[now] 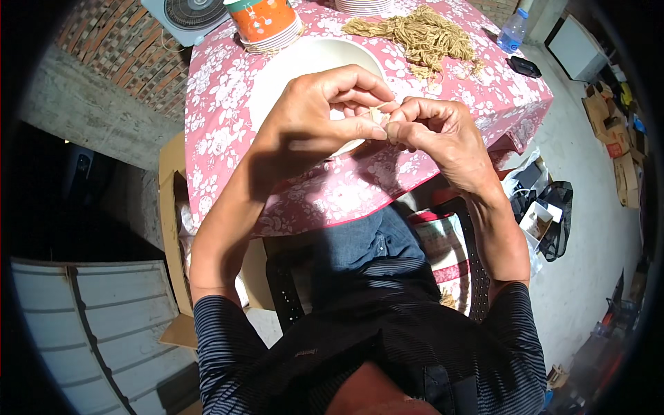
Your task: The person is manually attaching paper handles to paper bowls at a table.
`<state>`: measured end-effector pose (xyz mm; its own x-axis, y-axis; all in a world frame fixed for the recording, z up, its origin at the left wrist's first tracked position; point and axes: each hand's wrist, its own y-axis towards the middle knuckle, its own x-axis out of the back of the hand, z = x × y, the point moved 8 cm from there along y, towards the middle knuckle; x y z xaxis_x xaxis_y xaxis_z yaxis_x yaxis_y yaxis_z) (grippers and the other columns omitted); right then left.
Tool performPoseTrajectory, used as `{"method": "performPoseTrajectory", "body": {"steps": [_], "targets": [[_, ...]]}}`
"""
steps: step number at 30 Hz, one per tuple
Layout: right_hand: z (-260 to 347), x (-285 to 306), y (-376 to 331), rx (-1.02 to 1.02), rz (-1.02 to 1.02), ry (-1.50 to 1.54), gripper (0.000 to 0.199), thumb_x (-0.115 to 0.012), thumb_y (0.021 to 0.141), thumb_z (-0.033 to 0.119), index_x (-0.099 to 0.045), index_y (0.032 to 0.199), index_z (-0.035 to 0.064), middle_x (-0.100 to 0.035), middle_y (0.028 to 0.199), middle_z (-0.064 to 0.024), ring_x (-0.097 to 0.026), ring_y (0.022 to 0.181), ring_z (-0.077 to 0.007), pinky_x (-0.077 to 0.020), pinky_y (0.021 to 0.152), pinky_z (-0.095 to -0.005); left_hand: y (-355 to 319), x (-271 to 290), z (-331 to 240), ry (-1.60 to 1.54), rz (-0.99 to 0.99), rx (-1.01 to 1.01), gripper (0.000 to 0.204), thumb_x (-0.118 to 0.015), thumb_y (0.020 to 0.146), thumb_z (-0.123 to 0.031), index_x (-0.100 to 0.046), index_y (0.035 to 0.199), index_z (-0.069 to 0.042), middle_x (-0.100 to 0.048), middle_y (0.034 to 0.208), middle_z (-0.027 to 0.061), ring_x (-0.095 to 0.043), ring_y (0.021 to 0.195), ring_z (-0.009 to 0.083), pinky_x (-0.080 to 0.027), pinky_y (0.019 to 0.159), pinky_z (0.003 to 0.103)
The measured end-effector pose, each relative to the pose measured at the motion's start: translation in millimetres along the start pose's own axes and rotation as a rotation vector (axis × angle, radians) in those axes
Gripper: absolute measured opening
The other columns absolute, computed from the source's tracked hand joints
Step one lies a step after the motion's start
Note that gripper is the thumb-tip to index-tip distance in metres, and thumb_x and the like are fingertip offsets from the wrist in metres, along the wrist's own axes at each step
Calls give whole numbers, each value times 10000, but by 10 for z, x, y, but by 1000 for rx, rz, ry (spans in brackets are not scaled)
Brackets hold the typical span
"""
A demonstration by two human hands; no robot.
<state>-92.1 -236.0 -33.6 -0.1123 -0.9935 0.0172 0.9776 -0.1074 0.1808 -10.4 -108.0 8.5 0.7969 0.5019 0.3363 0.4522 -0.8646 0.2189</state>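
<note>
So the thing in play is a small pale piece (377,113), up between the two hands and, from the camera's angle, over the big white bowl (277,79) near its 4 o'clock edge. Can't make out exactly what it is, fingers cover too much of it

Left hand (311,111) comes in from about 8 o'clock, thumb and fingers clamped on the piece. Right hand (443,135) comes in from about 4 o'clock, thumb and forefinger pinched together on its right end, the two thumb tips practically meeting

How it'd handle, just my guess: next to no weight, thin, probably bendy rather than stiff, and easy to tear or fray if you yank it. Doesn't look slippery. I'd grip it by opposite ends with just the fingertips, light pinch, middle left free

Around the pinch: tan stringy bundle (432,38) loosely heaped at 1 o'clock, orange patterned tub (263,24) past the bowl between 10 and 11, clear bottle (512,33) at 2, all on a pink floral tablecloth (221,142)
</note>
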Motion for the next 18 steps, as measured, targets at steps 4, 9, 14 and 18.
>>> {"method": "performPoseTrajectory", "body": {"steps": [4, 9, 14, 18], "targets": [[40, -11, -14, 5, -10, 11, 131, -713, 948, 99, -758, 939, -24, -727, 864, -15, -625, 813, -48, -509, 753, -229, -13, -15, -152, 226, -12, -155, 299, -813, 864, -60, -710, 1118, 60, -770, 1021, 145, -735, 969, 163, -578, 875, 287], [110, 25, -42, 10, -53, 14, 109, -703, 931, 91, -742, 877, 4, -701, 829, -8, -589, 749, -69, -480, 719, -256, -22, -45, -78, 154, 5, 43, 249, -788, 875, -20, -723, 1104, 53, -755, 956, 85, -706, 917, 131, -569, 849, 269], [12, 57, -38, 50, -51, 61, 185, -691, 1001, 150, -721, 1053, -25, -711, 897, -29, -637, 793, -85, -523, 737, -249, 4, 2, -4, 156, -3, 31, 190, -770, 914, -52, -757, 1074, 50, -775, 953, 120, -733, 889, 133, -584, 796, 256], [-55, -10, -32, 26, -40, 265, 268, -673, 1039, 223, -678, 1160, -16, -672, 893, -18, -611, 752, -83, -510, 694, -247, 30, 54, 204, -106, 26, 87, 187, -762, 936, -56, -724, 1082, 54, -754, 974, 96, -712, 875, 125, -577, 799, 253]]}}
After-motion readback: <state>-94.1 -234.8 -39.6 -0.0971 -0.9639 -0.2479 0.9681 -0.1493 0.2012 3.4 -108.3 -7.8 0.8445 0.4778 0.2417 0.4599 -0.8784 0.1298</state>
